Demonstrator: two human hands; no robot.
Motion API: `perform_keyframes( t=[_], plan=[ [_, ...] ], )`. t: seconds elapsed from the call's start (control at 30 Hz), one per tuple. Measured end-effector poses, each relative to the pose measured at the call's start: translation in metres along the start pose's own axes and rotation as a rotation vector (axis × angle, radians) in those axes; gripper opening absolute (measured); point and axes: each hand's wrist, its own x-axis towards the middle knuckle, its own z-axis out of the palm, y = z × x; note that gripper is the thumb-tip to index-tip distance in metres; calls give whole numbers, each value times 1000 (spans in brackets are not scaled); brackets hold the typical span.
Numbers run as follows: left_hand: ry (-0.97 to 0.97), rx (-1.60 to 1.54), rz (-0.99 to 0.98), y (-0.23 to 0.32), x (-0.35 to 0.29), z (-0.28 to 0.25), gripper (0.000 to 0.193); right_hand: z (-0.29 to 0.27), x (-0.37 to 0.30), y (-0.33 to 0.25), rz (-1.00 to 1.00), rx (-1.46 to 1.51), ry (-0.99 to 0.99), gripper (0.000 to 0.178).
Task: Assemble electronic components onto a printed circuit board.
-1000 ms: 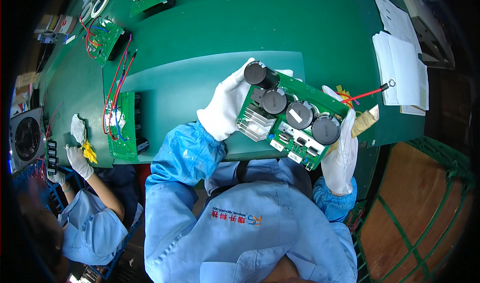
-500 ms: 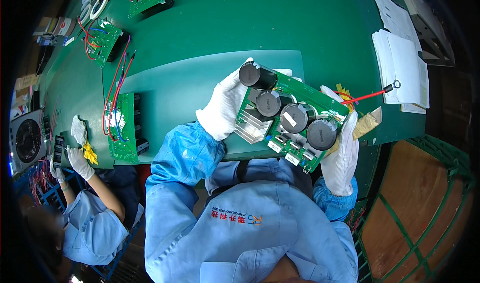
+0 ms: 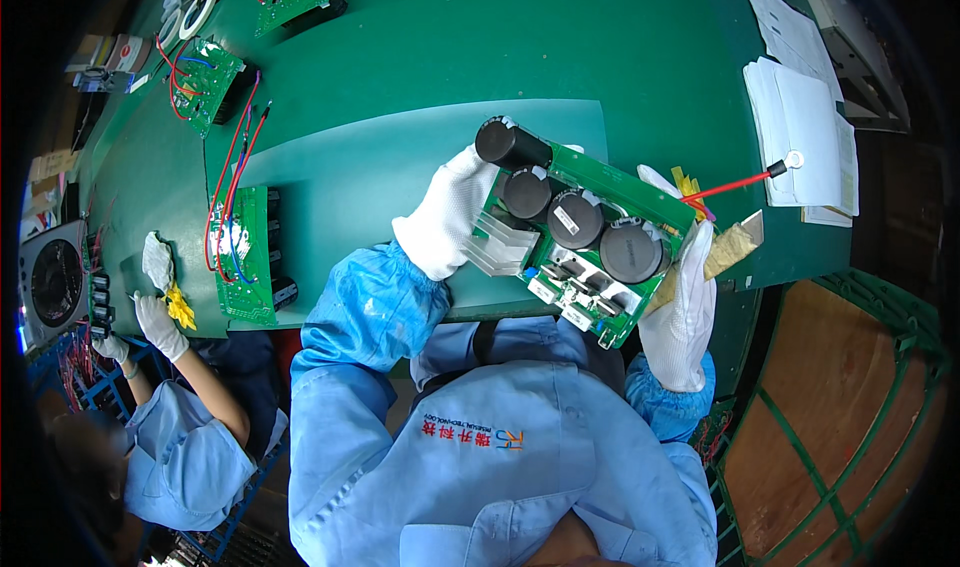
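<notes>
My white-gloved left hand (image 3: 445, 212) is closed on the left edge of a green circuit board (image 3: 618, 185), its fingers partly hidden behind it. Held up and tilted above the front of the table, the board carries several large black capacitors (image 3: 575, 219) and a silver heat sink (image 3: 500, 247). At the other end, my gloved right hand (image 3: 685, 312) grips the board's right edge. A tan-wrapped tool with a flat end (image 3: 735, 249) also lies in that hand; its other end is hidden. Past the hand sticks out a red wire (image 3: 735, 184) with a ring terminal, beside yellow strips (image 3: 686, 182).
On the green table (image 3: 480, 37), similar wired boards (image 3: 245, 257) stand at the left. Papers (image 3: 800, 137) lie at the far right. A co-worker's gloved hand (image 3: 160, 327) is at the left edge, near a yellow-and-white item (image 3: 175, 292). A green-framed wooden panel (image 3: 830, 397) stands lower right.
The board has tilted in my hands, its capacitors shifting slightly left and up. The red wire's ring now faces differently. At left, the co-worker has turned the small board with capacitors.
</notes>
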Motion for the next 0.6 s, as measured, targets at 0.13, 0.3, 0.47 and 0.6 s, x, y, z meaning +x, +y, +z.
perform_keyframes(
  t=[0.13, 0.3, 0.47, 0.6],
  plan=[
    [-31, -49, -24, 0, 0, -19, 50, -2, 4, 0, 1, 21, -23, 94],
    [-178, -172, -68, -5, 10, -21, 46, 2, 13, -1, -130, 52, 62, 83],
    [-252, -356, -165, -6, 12, -26, 45, 4, 17, -4, -252, -2, 137, 69],
    [-257, -350, -181, -4, 10, -23, 46, 0, 13, -5, -202, 5, 66, 72]
  ],
)
